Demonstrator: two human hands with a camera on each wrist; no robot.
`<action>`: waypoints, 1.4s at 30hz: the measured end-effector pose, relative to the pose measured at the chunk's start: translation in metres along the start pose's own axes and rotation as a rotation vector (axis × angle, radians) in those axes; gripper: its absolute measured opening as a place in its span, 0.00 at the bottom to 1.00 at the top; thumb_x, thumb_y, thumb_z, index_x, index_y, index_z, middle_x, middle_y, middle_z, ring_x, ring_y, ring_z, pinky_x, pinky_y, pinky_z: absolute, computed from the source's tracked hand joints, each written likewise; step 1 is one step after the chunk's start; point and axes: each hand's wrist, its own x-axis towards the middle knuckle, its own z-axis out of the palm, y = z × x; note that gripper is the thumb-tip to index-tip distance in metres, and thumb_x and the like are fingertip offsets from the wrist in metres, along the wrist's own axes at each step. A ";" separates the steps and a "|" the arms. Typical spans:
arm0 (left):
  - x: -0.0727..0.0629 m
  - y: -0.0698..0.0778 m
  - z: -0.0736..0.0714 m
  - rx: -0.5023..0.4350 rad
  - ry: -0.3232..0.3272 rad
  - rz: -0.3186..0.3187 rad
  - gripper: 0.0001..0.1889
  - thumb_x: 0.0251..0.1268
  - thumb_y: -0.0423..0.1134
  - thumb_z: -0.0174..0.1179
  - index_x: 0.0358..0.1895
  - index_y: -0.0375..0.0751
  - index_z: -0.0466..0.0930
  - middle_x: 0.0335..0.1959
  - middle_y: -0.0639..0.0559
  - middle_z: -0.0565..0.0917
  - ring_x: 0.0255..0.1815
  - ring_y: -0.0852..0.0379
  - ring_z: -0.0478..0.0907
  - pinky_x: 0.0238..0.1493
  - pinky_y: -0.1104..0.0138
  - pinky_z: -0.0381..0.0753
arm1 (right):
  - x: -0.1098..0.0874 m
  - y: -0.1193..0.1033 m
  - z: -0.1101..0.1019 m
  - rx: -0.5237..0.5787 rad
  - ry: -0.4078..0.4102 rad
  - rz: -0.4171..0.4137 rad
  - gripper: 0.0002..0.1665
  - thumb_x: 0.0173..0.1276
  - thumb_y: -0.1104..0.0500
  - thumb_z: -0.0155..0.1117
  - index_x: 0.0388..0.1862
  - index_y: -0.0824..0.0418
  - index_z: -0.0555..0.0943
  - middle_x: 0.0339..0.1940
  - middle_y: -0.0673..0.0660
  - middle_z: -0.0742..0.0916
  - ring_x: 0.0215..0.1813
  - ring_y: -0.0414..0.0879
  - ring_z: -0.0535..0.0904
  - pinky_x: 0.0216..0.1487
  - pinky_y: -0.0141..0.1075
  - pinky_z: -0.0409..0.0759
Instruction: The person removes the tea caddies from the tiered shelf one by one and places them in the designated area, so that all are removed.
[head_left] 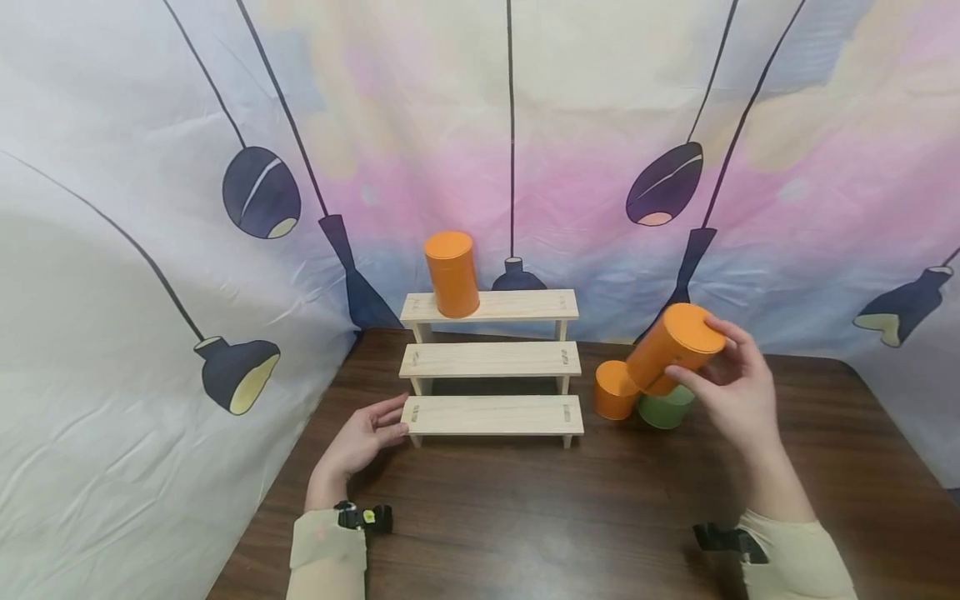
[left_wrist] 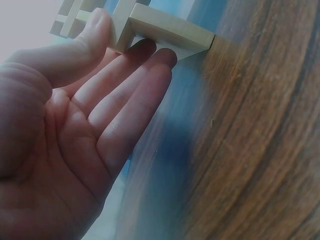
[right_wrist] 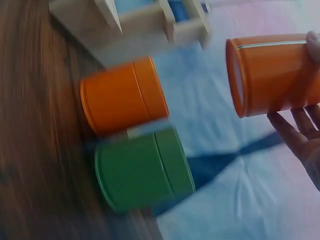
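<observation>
A wooden three-step stand [head_left: 491,415] stands on the table, and my left hand [head_left: 360,437] rests against the left end of its lowest step. In the left wrist view the fingers [left_wrist: 135,100] are fairly straight, their tips at the step's end. My right hand [head_left: 738,392] grips a tall orange tin [head_left: 666,350] between thumb and fingers, tilted and held up off the table. Below it, a short orange tin [head_left: 615,390] and a green tin [head_left: 666,407] stand side by side, right of the stand. Another tall orange tin [head_left: 453,277] stands upright on the top step, toward its left.
A dark brown wooden table [head_left: 510,517] lies under everything. Behind it hangs a cloth backdrop [head_left: 585,100] printed with hanging lamps, close behind the stand and the tins. Bands with dark mounts [head_left: 363,517] are on both wrists.
</observation>
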 end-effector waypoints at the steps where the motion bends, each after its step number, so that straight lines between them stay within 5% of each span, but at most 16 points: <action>1: 0.000 0.000 0.000 0.000 0.001 0.000 0.31 0.77 0.30 0.65 0.80 0.30 0.68 0.72 0.31 0.77 0.69 0.41 0.80 0.56 0.60 0.89 | -0.001 0.002 -0.008 -0.028 0.023 0.016 0.49 0.59 0.84 0.74 0.78 0.61 0.74 0.69 0.53 0.83 0.65 0.42 0.81 0.61 0.23 0.81; 6: -0.001 -0.004 0.001 0.003 -0.007 -0.003 0.31 0.77 0.30 0.65 0.79 0.30 0.68 0.72 0.31 0.78 0.69 0.41 0.80 0.57 0.61 0.89 | -0.011 0.010 -0.041 -0.170 0.147 0.139 0.50 0.59 0.79 0.79 0.79 0.54 0.75 0.66 0.48 0.84 0.59 0.37 0.82 0.54 0.19 0.81; 12: -0.002 -0.009 -0.003 0.003 0.013 -0.017 0.31 0.76 0.30 0.65 0.79 0.31 0.69 0.71 0.33 0.78 0.68 0.44 0.81 0.57 0.62 0.89 | -0.012 0.014 -0.060 -0.342 0.190 0.217 0.51 0.62 0.70 0.82 0.81 0.48 0.73 0.66 0.46 0.82 0.56 0.32 0.81 0.53 0.17 0.80; 22: -0.001 -0.005 -0.002 0.005 -0.002 -0.009 0.31 0.77 0.30 0.65 0.79 0.31 0.69 0.72 0.32 0.78 0.68 0.45 0.81 0.57 0.62 0.88 | -0.010 0.019 -0.083 -0.458 0.199 0.241 0.50 0.64 0.63 0.83 0.81 0.43 0.71 0.69 0.49 0.82 0.52 0.25 0.79 0.50 0.14 0.78; 30: 0.001 -0.003 -0.002 -0.006 -0.015 -0.001 0.31 0.77 0.29 0.64 0.80 0.30 0.67 0.72 0.31 0.77 0.67 0.44 0.82 0.57 0.63 0.88 | -0.011 0.026 -0.093 -0.549 0.122 0.258 0.53 0.66 0.59 0.83 0.85 0.43 0.66 0.79 0.65 0.76 0.55 0.23 0.74 0.50 0.12 0.75; 38: 0.002 -0.003 -0.001 0.004 -0.011 0.000 0.31 0.77 0.29 0.64 0.79 0.29 0.67 0.72 0.31 0.77 0.67 0.43 0.81 0.57 0.63 0.88 | -0.010 0.039 -0.095 -0.600 0.000 0.292 0.55 0.70 0.54 0.80 0.89 0.49 0.59 0.79 0.74 0.71 0.58 0.40 0.82 0.41 0.13 0.77; 42: 0.003 -0.004 -0.002 0.006 -0.007 -0.001 0.31 0.77 0.29 0.64 0.80 0.29 0.67 0.72 0.31 0.77 0.67 0.43 0.82 0.57 0.62 0.88 | -0.008 0.045 -0.095 -0.628 -0.033 0.305 0.55 0.71 0.53 0.78 0.89 0.55 0.58 0.77 0.76 0.72 0.62 0.65 0.82 0.36 0.14 0.75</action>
